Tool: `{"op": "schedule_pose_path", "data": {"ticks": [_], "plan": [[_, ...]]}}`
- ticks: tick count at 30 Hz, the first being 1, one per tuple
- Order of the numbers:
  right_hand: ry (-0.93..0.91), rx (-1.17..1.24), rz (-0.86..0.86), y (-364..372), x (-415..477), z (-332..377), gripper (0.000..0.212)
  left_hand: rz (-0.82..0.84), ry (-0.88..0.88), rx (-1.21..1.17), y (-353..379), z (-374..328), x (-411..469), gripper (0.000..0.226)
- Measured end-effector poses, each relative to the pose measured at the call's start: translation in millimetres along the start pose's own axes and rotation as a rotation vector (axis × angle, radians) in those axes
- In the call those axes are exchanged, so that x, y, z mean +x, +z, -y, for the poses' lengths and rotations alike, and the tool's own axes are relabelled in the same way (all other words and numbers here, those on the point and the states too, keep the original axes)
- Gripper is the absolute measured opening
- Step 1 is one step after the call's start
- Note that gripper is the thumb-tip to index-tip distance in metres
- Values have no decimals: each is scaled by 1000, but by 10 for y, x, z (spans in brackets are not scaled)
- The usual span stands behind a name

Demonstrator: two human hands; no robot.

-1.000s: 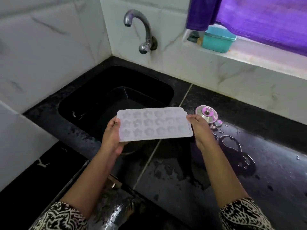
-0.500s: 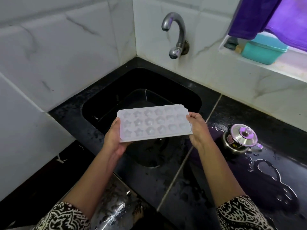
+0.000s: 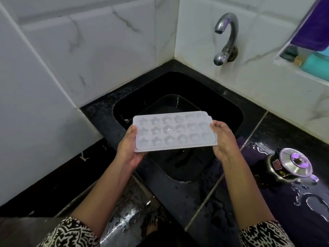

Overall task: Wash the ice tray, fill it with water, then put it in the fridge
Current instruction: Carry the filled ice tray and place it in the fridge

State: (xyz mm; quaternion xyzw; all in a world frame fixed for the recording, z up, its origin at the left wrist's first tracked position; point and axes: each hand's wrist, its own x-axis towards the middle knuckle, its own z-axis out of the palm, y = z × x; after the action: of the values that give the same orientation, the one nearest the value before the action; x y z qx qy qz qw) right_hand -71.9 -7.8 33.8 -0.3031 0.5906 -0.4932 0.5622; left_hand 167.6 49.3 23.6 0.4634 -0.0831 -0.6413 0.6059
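Observation:
A white ice tray [image 3: 173,131] with star- and flower-shaped cells is held level over the front of the black sink [image 3: 229,107]. My left hand [image 3: 129,148] grips its left short edge and my right hand [image 3: 222,139] grips its right short edge. The cells look glossy; I cannot tell whether they hold water. A curved steel tap [image 3: 226,38] juts from the tiled wall behind the sink, with no water running from it.
A small steel pot with a lid [image 3: 290,165] stands on the wet black counter [image 3: 267,202] to the right, puddles around it. White marble-look tiles [image 3: 89,59] close the left and back. A ledge at upper right holds a teal box [image 3: 315,63] under purple cloth.
The view has swung left, so the sink, tap and pot sit further right in frame. Both hands keep the same hold on the tray, which stays level.

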Motion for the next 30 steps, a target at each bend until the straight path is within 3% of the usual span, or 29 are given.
{"op": "schedule_pose_path", "data": {"ticks": [15,30], "plan": [[51,-164,409,517,-695,-181,8,-238,252,-281,-852,216,-1167,25],[204,-350,932,1486,-2300,-906,9,-611,515,-485,-2128,577,-3130,34]]}}
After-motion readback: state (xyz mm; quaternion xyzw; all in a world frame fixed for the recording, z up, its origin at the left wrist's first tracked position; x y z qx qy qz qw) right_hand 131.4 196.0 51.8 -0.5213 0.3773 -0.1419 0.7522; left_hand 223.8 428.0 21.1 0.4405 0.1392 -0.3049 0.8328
